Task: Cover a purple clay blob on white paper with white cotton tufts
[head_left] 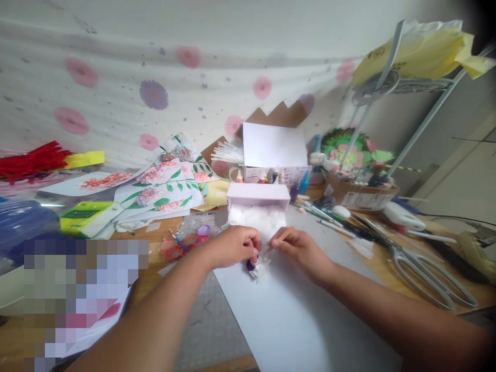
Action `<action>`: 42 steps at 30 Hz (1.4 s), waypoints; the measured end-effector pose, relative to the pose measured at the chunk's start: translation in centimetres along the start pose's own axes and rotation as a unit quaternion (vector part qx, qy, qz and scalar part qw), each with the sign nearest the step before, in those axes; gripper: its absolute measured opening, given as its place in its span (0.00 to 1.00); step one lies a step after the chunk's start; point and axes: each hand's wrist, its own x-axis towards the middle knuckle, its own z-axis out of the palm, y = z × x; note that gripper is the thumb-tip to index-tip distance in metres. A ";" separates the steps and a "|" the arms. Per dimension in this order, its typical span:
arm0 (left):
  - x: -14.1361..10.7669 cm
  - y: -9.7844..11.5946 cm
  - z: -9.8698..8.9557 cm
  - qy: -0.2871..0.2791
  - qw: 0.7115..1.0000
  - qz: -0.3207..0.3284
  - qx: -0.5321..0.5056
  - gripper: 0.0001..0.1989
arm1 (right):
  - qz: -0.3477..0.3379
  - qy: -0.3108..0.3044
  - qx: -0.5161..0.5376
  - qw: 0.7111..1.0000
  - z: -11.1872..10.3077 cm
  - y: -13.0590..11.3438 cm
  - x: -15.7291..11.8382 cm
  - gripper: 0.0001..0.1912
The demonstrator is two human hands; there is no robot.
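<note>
Over the white sheet (287, 320), my two hands meet close together. The fingers of my left hand (234, 248) are closed in a pinch. Just below its fingertips is a small dark purple piece (251, 265), and what the pinch holds is too small to make out. White crumpled tissue or cotton (263, 271) lies beside it on the sheet. A thin tan stick (287, 232) is pinched in my right hand (300, 250), its tip pointing toward the left fingertips. Directly behind both hands, fluffy white cotton (258, 216) fills an open white box (258, 191).
Large silver scissors (422, 274) and several brushes (329, 226) lie to the right. A carton of supplies (362, 196) stands behind them. At left are painted flower sheets (163, 188), a yellow-green box (87, 217) and small red paint pots (180, 245). Small bottles (271, 177) stand behind the white box.
</note>
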 end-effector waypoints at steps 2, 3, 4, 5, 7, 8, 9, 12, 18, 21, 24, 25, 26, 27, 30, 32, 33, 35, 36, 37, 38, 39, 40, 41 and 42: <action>-0.3 0.6 -0.1 -0.017 1.000 -0.004 -0.018 0.07 | -0.024 0.008 -0.008 1.000 -0.2 0.2 0.1 0.11; -0.4 0.8 -0.2 -0.025 0.999 -0.007 -0.027 0.07 | -0.034 0.001 -0.015 0.999 -0.1 0.3 0.1 0.11; -0.6 1.1 -0.3 -0.032 0.999 -0.010 -0.033 0.07 | -0.040 -0.010 -0.020 0.999 -0.1 0.4 0.1 0.11; -0.7 1.2 -0.4 -0.038 0.999 -0.011 -0.037 0.07 | -0.044 -0.022 -0.022 0.999 0.0 0.6 0.1 0.11; -0.7 1.2 -0.5 -0.037 0.999 -0.011 -0.030 0.07 | -0.046 -0.046 -0.016 0.998 0.2 0.7 -0.2 0.11; -0.7 1.1 -0.6 -0.026 0.999 -0.010 -0.019 0.08 | -0.046 -0.056 -0.010 0.997 0.2 0.7 -0.3 0.11; -0.5 0.9 -0.7 -0.001 1.000 -0.010 0.000 0.08 | -0.045 -0.066 -0.005 0.997 0.3 0.6 -0.5 0.11; 0.0 0.1 -0.9 0.144 0.984 -0.011 0.103 0.05 | -0.039 -0.087 0.003 0.995 0.3 0.4 -1.0 0.11; 0.7 -0.7 -0.7 0.236 0.943 0.013 0.234 0.05 | 0.035 -0.059 0.103 0.992 -0.1 0.5 -0.8 0.10; 0.8 -1.0 -0.7 0.244 0.935 0.020 0.256 0.08 | 0.059 -0.008 0.104 0.993 -0.7 0.4 -0.4 0.11; 1.0 -1.3 -0.6 0.271 0.918 0.025 0.288 0.10 | 0.074 0.044 0.035 0.996 -1.2 0.0 0.0 0.11; 1.1 -1.4 -0.5 0.279 0.912 0.023 0.298 0.10 | 0.082 0.058 0.016 0.995 -1.2 -0.2 0.1 0.11; 1.2 -1.4 -0.4 0.286 0.907 0.021 0.310 0.11 | 0.090 0.071 0.003 0.993 -1.2 -0.4 0.2 0.11; 1.3 -1.5 -0.2 0.291 0.901 0.018 0.322 0.11 | 0.097 0.080 -0.005 0.992 -1.2 -0.6 0.3 0.11; 1.7 -1.6 0.2 0.298 0.882 0.015 0.365 0.13 | 0.103 0.094 -0.009 0.990 -1.0 -0.8 0.4 0.11; 1.9 -1.7 0.4 0.299 0.873 0.018 0.384 0.11 | 0.101 0.099 -0.007 0.990 -0.8 -0.8 0.5 0.12; 1.9 -1.7 0.3 0.297 0.872 0.021 0.389 0.08 | 0.100 0.101 -0.006 0.990 -0.8 -0.7 0.5 0.12; 1.9 -1.7 0.1 0.296 0.872 0.033 0.388 0.04 | 0.097 0.103 -0.005 0.990 -0.8 -0.7 0.5 0.12; 1.9 -1.6 0.0 0.300 0.874 0.040 0.379 0.04 | 0.095 0.103 -0.007 0.990 -0.8 -0.7 0.5 0.12; 1.8 -1.5 -0.2 0.308 0.878 0.046 0.363 0.05 | 0.094 0.101 -0.010 0.990 -0.8 -0.7 0.5 0.12; 1.6 -1.3 -0.5 0.318 0.885 0.049 0.337 0.05 | 0.093 0.097 -0.011 0.991 -0.8 -0.7 0.4 0.12; 1.4 -1.1 -0.7 0.324 0.895 0.046 0.302 0.04 | 0.090 0.090 -0.011 0.992 -0.8 -0.8 0.4 0.11; 1.2 -0.8 -0.9 0.322 0.910 0.039 0.258 0.04 | 0.087 0.080 -0.008 0.993 -0.7 -0.8 0.3 0.11; 0.9 -0.5 -1.0 0.311 0.927 0.031 0.209 0.04 | 0.084 0.066 -0.006 0.994 -0.7 -0.8 0.3 0.10; 0.7 -0.1 -1.1 0.294 0.942 0.024 0.158 0.04 | 0.079 0.050 -0.002 0.996 -0.6 -0.8 0.2 0.09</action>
